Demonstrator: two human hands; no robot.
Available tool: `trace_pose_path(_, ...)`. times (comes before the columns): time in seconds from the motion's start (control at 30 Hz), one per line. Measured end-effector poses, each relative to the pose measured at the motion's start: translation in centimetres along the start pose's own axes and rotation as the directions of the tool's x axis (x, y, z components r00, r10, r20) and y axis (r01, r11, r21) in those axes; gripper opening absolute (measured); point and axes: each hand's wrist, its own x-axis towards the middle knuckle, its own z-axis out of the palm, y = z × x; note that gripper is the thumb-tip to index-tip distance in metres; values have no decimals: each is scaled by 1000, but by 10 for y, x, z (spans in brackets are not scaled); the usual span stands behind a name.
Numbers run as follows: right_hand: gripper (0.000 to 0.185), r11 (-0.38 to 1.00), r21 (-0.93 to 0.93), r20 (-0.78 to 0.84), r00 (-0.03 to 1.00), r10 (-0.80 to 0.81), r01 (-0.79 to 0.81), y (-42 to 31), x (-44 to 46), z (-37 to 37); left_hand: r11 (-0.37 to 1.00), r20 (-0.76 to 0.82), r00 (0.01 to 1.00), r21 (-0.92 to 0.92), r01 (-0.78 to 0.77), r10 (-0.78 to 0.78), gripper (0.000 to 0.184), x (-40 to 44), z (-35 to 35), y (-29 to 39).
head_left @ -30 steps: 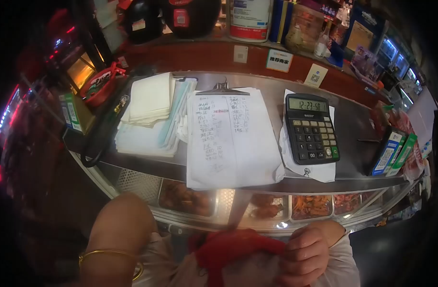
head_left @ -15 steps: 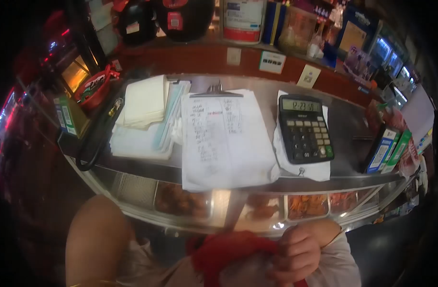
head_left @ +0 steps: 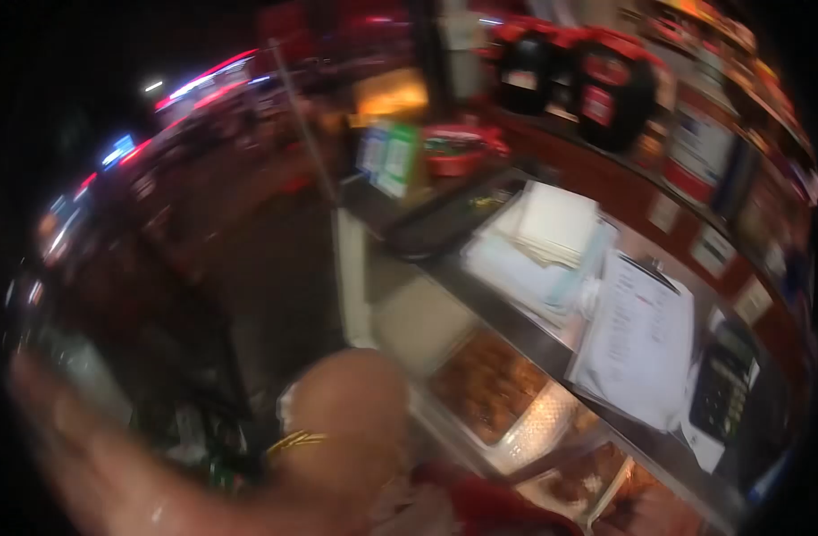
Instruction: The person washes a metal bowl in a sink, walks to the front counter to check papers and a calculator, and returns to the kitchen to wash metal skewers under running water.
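Observation:
My left hand (head_left: 92, 456) reaches out to the lower left, blurred by motion, its fingers seemingly stretched out with nothing visible in them. Behind it on the wrist sits a gold bracelet (head_left: 294, 441). Close beside the wrist a bare knee (head_left: 351, 393) rises. Red fabric (head_left: 507, 505) lies at the bottom edge, right of the knee. My right hand does not show.
A dark counter holds stacked papers (head_left: 556, 223), a clipboard with written sheets (head_left: 637, 339), a calculator (head_left: 726, 384) and a red basket (head_left: 453, 154). Food trays (head_left: 489, 384) sit below behind glass. Dark jars (head_left: 614, 89) stand on the back ledge.
The view has swung left and tilted, so the counter now lies to the right. My left hand has come into view at lower left; my right hand, formerly by the red fabric, has left view.

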Motion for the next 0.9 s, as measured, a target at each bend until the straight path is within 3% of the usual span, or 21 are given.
trace_pose_path(0.03,26,999,-22,2,1000,-25,25,5,3,0,991,-99,989,-68,-114,107,51,0,-3,3)
trace_pose_path(0.07,25,999,-41,-2,999,-36,36,8,4,0,952,-55,998,304,16,1,58,-17,-27,4)
trace_pose_path(0.1,24,998,-56,-1,999,-42,42,14,6,5,760,-10,994,644,87,-106,69,-39,-55,11)
trace_pose_path(0.13,24,996,-73,-6,999,-47,46,19,10,7,820,-71,975,529,218,-213,75,-64,-76,14)
trace_pose_path(0.17,23,996,-80,-6,999,-37,37,19,13,12,669,-152,922,648,364,-355,77,-96,-95,27)
trace_pose_path(0.2,22,996,-85,-9,1000,-30,29,22,14,15,366,-168,768,803,471,-618,80,-124,-113,47)
trace_pose_path(0.23,21,996,-93,-12,1000,-18,17,26,16,17,17,-261,537,889,457,-802,85,-141,-126,64)
trace_pose_path(0.3,19,996,-94,-21,1000,-3,1,30,19,18,-347,-398,315,915,206,-862,86,-156,-141,92)
trace_pose_path(0.33,19,995,-100,-28,1000,10,-12,31,19,19,-357,-403,301,913,199,-864,85,-156,-147,97)
trace_pose_path(0.4,17,992,-120,-42,998,37,-42,32,17,23,-364,-406,266,911,193,-874,82,-157,-155,101)
trace_pose_path(0.5,15,981,-160,-81,992,100,-112,31,7,23,-356,-383,297,924,143,-875,78,-157,-162,90)
trace_pose_path(0.6,14,948,-210,-136,968,213,-239,18,-16,19,-201,-313,396,933,299,-863,71,-154,-162,67)
trace_pose_path(0.67,13,909,-250,-168,940,297,-332,5,-32,15,8,-242,534,906,423,-810,58,-139,-147,46)
trace_pose_path(0.7,13,886,-265,-182,922,342,-381,-3,-40,15,189,-243,607,807,559,-757,49,-130,-137,36)
trace_pose_path(0.77,12,848,-272,-216,887,408,-456,-20,-53,16,521,-118,619,432,736,-777,42,-96,-101,10)
trace_pose_path(0.8,12,833,-277,-233,874,426,-479,-29,-57,18,683,-21,698,185,707,-716,42,-88,-84,-4)
trace_pose_path(0.83,12,818,-288,-246,864,439,-497,-38,-60,22,750,19,750,32,660,-661,41,-84,-72,-13)
trace_pose_path(0.9,13,816,-293,-268,862,430,-498,-47,-57,29,815,47,822,-104,570,-568,40,-78,-51,-18)
